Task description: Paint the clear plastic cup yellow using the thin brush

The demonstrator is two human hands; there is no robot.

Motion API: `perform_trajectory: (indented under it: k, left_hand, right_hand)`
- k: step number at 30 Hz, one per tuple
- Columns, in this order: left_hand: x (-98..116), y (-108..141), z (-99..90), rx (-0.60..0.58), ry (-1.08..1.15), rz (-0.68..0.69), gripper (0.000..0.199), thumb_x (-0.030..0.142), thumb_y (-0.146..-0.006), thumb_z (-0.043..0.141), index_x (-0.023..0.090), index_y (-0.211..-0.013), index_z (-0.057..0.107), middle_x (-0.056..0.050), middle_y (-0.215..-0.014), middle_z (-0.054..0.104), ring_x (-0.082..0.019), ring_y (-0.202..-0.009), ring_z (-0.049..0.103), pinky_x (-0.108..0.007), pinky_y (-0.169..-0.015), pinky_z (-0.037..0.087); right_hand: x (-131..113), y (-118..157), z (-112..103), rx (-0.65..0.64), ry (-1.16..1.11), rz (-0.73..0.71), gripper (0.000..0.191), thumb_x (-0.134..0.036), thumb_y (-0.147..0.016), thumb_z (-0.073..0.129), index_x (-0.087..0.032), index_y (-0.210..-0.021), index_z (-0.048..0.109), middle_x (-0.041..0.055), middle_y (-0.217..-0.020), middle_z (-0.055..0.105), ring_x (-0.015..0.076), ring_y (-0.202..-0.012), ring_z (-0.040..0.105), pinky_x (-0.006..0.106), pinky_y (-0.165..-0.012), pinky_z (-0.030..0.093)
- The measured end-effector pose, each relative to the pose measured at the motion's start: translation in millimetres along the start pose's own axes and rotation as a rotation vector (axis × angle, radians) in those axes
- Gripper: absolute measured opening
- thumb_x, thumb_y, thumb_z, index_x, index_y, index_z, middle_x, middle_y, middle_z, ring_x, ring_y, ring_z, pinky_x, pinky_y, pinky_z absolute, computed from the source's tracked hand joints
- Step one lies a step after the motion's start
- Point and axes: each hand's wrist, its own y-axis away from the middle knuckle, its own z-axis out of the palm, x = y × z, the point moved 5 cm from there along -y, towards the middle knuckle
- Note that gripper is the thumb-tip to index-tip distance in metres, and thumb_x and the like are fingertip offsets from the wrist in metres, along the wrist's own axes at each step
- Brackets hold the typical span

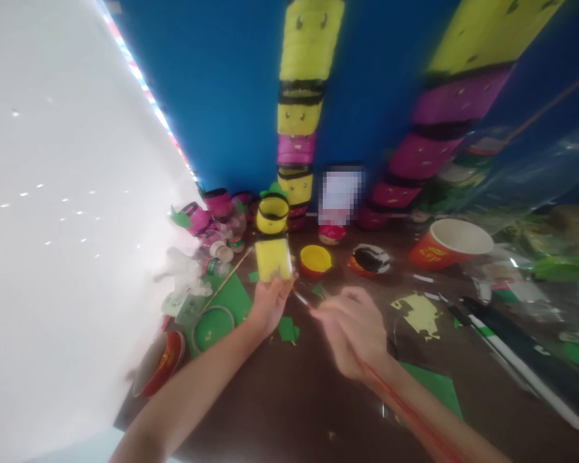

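Note:
My left hand grips a yellow-painted, roughly square-sided piece by its lower end, thumb pressed against it. Its material is hard to tell through the blur. In my right hand, closed in a pinch, is a thin paintbrush, its tip close to the lower right edge of the yellow piece; I cannot tell whether they touch. A red streak runs along my right forearm. Just beyond stand a shallow cup of yellow paint and a dish of black paint. A yellow pot with a black rim stands behind the held piece.
Pink pots and bottle pieces crowd the back left. Green paper, a tape ring and a red bowl lie left. Rightward are a paper cup, yellow scraps, a craft knife and plastic bags.

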Motion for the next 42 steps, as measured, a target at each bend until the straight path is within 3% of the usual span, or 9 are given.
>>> perform_trajectory:
  k: [6,13,17,20,24,28,31,36,42]
  left_hand:
    - [-0.4,1.5,1.3,-0.029,0.012,-0.014,0.049,0.029,-0.059,0.079,0.015,-0.102,0.062,-0.005,-0.099,0.067,-0.017,-0.099,0.061,-0.032,-0.099,0.040]
    - [-0.6,-0.8,0.1,0.014,0.014,0.004,0.053,0.028,-0.056,0.080,0.014,-0.103,0.062,-0.004,-0.089,0.068,-0.016,-0.089,0.064,-0.034,-0.097,0.042]
    - [1.3,-0.4,2.2,0.011,0.038,-0.008,0.053,0.024,-0.060,0.078,0.014,-0.109,0.059,-0.006,-0.096,0.067,-0.018,-0.098,0.062,-0.032,-0.096,0.042]
    - [-0.1,1.2,2.9,-0.038,0.083,-0.089,0.051,0.029,-0.064,0.076,0.014,-0.109,0.059,-0.008,-0.101,0.066,-0.017,-0.097,0.062,-0.028,-0.092,0.045]
    - [-7.7,3.6,1.6,-0.180,0.151,-0.278,0.063,0.050,-0.052,0.077,0.011,-0.098,0.063,-0.010,-0.100,0.066,-0.015,-0.088,0.062,-0.022,-0.084,0.047]
    - [-10.2,5.5,-1.0,-0.332,0.114,-0.320,0.073,0.055,-0.045,0.077,0.012,-0.102,0.063,-0.009,-0.099,0.064,-0.016,-0.088,0.059,-0.022,-0.081,0.044]
    - [-13.1,9.2,-0.6,-0.396,0.064,-0.363,0.078,0.060,-0.039,0.077,0.013,-0.100,0.064,-0.009,-0.095,0.063,-0.016,-0.084,0.056,-0.023,-0.074,0.043]
    - [-13.1,21.4,12.9,-0.561,0.052,-0.405,0.089,0.068,-0.034,0.073,0.012,-0.102,0.063,-0.010,-0.092,0.062,-0.018,-0.077,0.056,-0.025,-0.060,0.038]
    - [-8.9,29.6,26.7,-0.637,0.019,-0.396,0.075,0.058,-0.045,0.077,0.016,-0.106,0.062,-0.009,-0.097,0.062,-0.019,-0.084,0.057,-0.026,-0.062,0.040]
  right_hand:
    - [2.1,-2.5,-0.3,0.044,0.131,0.031,0.024,-0.003,-0.079,0.047,-0.013,-0.098,0.058,0.0090,-0.086,0.066,0.0152,-0.077,0.059,0.032,-0.069,0.042]
    - [-0.6,0.8,-2.2,0.012,0.046,-0.038,0.018,-0.011,-0.082,0.042,-0.016,-0.082,0.059,0.0029,-0.067,0.064,0.0115,-0.059,0.056,0.034,-0.066,0.037]
    - [7.9,0.1,-8.9,0.035,0.069,0.014,0.055,-0.039,-0.094,0.013,-0.017,-0.085,0.062,0.0050,-0.071,0.067,0.0139,-0.062,0.059,0.036,-0.069,0.036]
    - [19.1,-5.7,-17.5,0.061,0.070,0.161,0.073,-0.052,-0.091,-0.001,-0.021,-0.083,0.065,0.0009,-0.055,0.061,0.0129,-0.051,0.054,0.035,-0.069,0.038]
    - [26.5,-10.7,-34.1,0.218,0.060,0.332,0.055,-0.047,-0.093,0.017,-0.022,-0.090,0.066,0.0021,-0.060,0.064,0.0153,-0.060,0.059,0.035,-0.075,0.043]
    - [39.0,-3.6,-30.7,0.274,-0.086,0.648,0.026,-0.039,-0.087,0.048,-0.022,-0.098,0.064,0.0045,-0.084,0.069,0.0170,-0.077,0.065,0.035,-0.077,0.049]
    - [49.0,9.7,-12.2,0.194,-0.393,0.905,0.039,-0.041,-0.075,0.064,-0.021,-0.108,0.058,0.0065,-0.097,0.069,0.0189,-0.088,0.066,0.035,-0.081,0.051]
    - [48.0,26.2,7.4,0.091,-0.784,0.993,0.046,-0.037,-0.065,0.074,-0.023,-0.106,0.059,0.0070,-0.105,0.068,0.0209,-0.098,0.064,0.037,-0.087,0.051]
    - [45.5,42.0,19.3,0.198,-0.978,1.057,0.040,-0.030,-0.061,0.078,-0.023,-0.098,0.063,0.0059,-0.102,0.069,0.0201,-0.094,0.065,0.032,-0.080,0.053]
